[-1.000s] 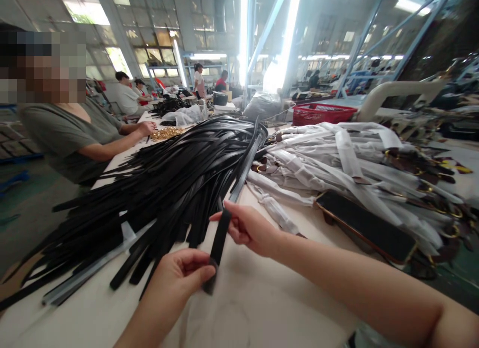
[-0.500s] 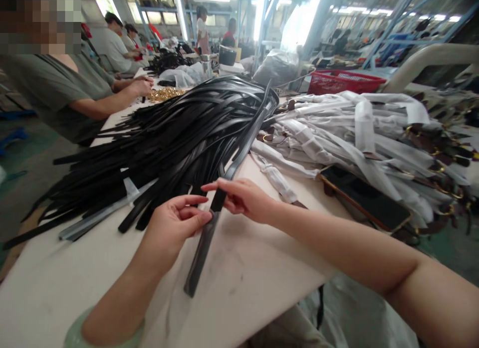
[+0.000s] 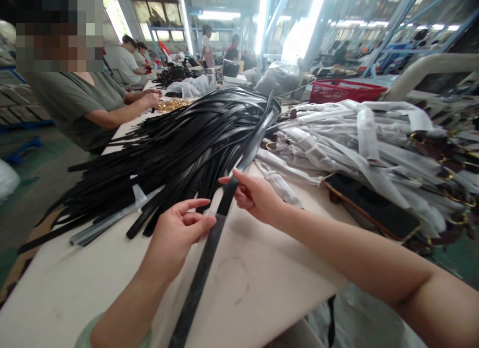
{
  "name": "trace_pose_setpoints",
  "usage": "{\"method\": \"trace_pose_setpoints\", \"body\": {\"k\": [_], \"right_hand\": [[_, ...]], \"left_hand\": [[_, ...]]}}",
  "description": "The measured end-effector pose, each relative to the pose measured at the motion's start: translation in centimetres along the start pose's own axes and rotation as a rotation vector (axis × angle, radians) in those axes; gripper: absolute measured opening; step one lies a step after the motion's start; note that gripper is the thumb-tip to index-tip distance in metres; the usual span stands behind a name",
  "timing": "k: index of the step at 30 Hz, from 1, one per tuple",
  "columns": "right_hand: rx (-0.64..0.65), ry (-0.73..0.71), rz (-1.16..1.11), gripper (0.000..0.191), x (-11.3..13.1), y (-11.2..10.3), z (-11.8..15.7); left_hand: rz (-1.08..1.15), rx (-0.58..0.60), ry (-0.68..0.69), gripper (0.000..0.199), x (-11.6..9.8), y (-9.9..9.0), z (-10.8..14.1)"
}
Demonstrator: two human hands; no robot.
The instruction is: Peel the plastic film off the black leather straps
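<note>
A long, flat black leather strap [image 3: 200, 278] runs up past my hands toward the top of a big heap of black straps [image 3: 175, 158] and leaves the picture at the bottom edge. My right hand [image 3: 254, 196] pinches it between thumb and fingers. My left hand [image 3: 183, 233] sits just below, its fingertips against the strap's edge without a clear grip. Both hands are over the pale work table [image 3: 262, 273]. To the right lie white-wrapped bundles [image 3: 355, 143] and a flat black panel with a tan edge [image 3: 374, 206].
A seated co-worker [image 3: 78, 103] works at the table's far left beside a pile of gold metal fittings [image 3: 172, 105]. A red plastic basket [image 3: 346, 91] stands behind the white bundles. The table's near edge [image 3: 333, 288] drops off at lower right.
More of the strap now hangs below my hands, its lower end gone past the picture's bottom edge. My hands have moved up the strap, and the view has shifted slightly.
</note>
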State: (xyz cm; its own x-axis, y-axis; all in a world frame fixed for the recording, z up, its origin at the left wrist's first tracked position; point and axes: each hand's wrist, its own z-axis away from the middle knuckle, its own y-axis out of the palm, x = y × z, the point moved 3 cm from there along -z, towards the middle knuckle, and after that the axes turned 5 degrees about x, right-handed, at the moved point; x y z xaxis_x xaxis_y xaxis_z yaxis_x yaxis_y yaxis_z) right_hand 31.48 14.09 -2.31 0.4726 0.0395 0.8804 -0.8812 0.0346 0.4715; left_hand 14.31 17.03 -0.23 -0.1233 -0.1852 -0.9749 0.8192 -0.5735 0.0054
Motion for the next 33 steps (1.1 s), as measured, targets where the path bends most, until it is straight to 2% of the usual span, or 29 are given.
{"method": "trace_pose_setpoints", "body": {"k": [2, 4, 6, 8, 10, 14, 16, 19, 22, 25, 30, 33], "right_hand": [[-0.049, -0.027, -0.043, 0.038, 0.3, -0.3, -0.1], [-0.036, -0.065, 0.104, 0.036, 0.3, 0.5, 0.6], [0.052, -0.094, 0.303, 0.039, 0.0, 1.8, 1.6], [0.146, -0.087, 0.406, 0.04, -0.2, 2.6, 2.1], [0.139, -0.068, 0.321, 0.04, 0.0, 2.1, 1.7], [-0.055, -0.128, 0.016, 0.037, 0.9, 0.0, 0.4], [-0.031, -0.141, 0.04, 0.036, 0.6, 0.2, 0.5], [0.076, -0.081, 0.224, 0.04, -0.3, 1.5, 1.3], [-0.022, -0.163, 0.256, 0.038, 0.2, 1.5, 1.8], [-0.108, -0.235, 0.159, 0.038, 1.5, 0.3, 1.3], [-0.085, -0.223, 0.278, 0.039, 2.9, -0.7, 0.9], [-0.101, -0.235, 0.363, 0.038, 2.8, -0.5, 1.2]], "left_hand": [[-0.011, -0.023, -0.007, 0.057, 0.1, 0.1, 0.1], [-0.002, -0.041, 0.013, 0.056, 0.2, 0.1, 0.0], [0.023, -0.061, 0.047, 0.055, 0.2, 0.0, 0.0], [0.045, -0.061, 0.065, 0.054, 0.1, -0.1, 0.0], [0.049, -0.042, 0.046, 0.055, 0.1, 0.0, 0.0], [0.036, -0.031, 0.016, 0.055, 0.1, 0.4, 0.1], [0.03, -0.066, 0.043, 0.053, 0.2, 0.3, 0.1], [0.033, -0.079, 0.096, 0.051, 0.5, 0.2, -0.1], [0.094, -0.057, 0.088, 0.049, 0.9, 0.1, -0.3], [0.13, 0.036, 0.022, 0.047, 1.1, 0.2, -0.4], [0.063, 0.421, -0.24, 0.037, 1.7, 0.9, 0.2], [0.062, 0.487, -0.277, 0.042, 1.7, 1.1, 0.5]]}}
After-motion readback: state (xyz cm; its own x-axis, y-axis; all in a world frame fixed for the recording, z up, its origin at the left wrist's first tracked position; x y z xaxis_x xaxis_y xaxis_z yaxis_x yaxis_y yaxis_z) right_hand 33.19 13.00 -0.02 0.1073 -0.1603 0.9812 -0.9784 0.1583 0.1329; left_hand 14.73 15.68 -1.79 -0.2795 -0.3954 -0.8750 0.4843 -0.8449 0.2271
